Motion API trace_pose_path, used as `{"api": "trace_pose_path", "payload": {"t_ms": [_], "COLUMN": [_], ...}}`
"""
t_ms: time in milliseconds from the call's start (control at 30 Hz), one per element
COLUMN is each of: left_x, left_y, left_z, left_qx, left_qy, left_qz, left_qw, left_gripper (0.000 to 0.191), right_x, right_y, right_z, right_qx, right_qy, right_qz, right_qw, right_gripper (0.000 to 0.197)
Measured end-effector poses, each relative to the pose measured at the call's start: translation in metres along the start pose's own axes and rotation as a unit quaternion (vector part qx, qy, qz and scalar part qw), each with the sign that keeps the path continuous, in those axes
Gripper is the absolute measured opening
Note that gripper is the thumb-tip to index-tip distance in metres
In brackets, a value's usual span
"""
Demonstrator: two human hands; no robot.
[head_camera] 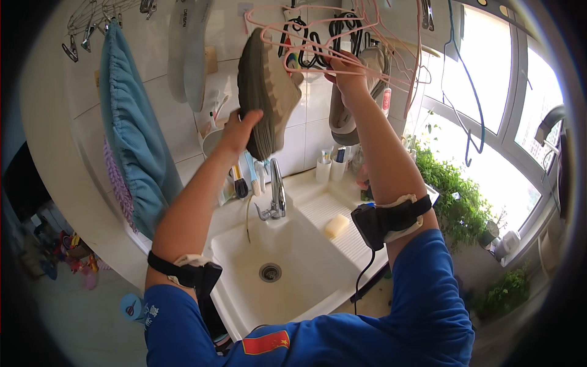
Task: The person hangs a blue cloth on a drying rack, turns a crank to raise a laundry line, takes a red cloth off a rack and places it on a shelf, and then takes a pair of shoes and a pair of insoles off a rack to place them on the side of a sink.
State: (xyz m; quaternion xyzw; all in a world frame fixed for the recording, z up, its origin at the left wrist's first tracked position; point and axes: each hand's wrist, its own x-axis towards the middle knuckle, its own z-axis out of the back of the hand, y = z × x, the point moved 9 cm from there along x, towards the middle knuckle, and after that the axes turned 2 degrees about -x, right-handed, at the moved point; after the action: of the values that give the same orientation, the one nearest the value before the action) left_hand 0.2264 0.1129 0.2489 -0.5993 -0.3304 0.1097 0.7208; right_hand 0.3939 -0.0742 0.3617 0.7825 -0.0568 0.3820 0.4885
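A shoe with a dark, ridged sole and beige upper point(270, 101) hangs at the pink hangers, its sole facing left. My left hand point(240, 130) is against the sole's lower part, thumb across it; whether it grips the shoe is hidden. Up at the right, my right hand point(346, 75) has its fingers around the wires of the pink hangers point(321, 71), close to black shoe-hanger hooks point(347, 32). Behind my right wrist a second beige shoe point(341, 119) hangs with its toe down. How each shoe meets its hook is partly hidden.
Below lies a white sink point(293, 275) with a chrome faucet point(277, 192) and a yellow soap bar point(337, 225) on its ribbed washboard. White cups point(323, 169) stand behind. A blue elastic-edged cloth point(137, 137) hangs left; green plants point(458, 202) line the window at right.
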Motion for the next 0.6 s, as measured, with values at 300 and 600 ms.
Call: {"api": "trace_pose_path", "payload": {"t_ms": [300,600], "left_x": [-0.094,-0.142], "left_y": [0.086,0.112], "left_z": [-0.049,-0.053], "left_qx": [-0.352,-0.471], "left_qy": [0.151,0.225], "left_qz": [0.085,0.104], "left_qw": [0.92,0.847], "left_gripper": [0.053,0.06], "right_x": [-0.008,-0.071], "right_y": [-0.009,-0.001], "right_z": [-0.018,-0.063], "right_qx": [0.105,0.077], "right_qy": [0.063,0.278], "right_qz": [-0.03,-0.087], "right_qw": [0.992,0.954], "right_gripper": [0.025,0.04]}}
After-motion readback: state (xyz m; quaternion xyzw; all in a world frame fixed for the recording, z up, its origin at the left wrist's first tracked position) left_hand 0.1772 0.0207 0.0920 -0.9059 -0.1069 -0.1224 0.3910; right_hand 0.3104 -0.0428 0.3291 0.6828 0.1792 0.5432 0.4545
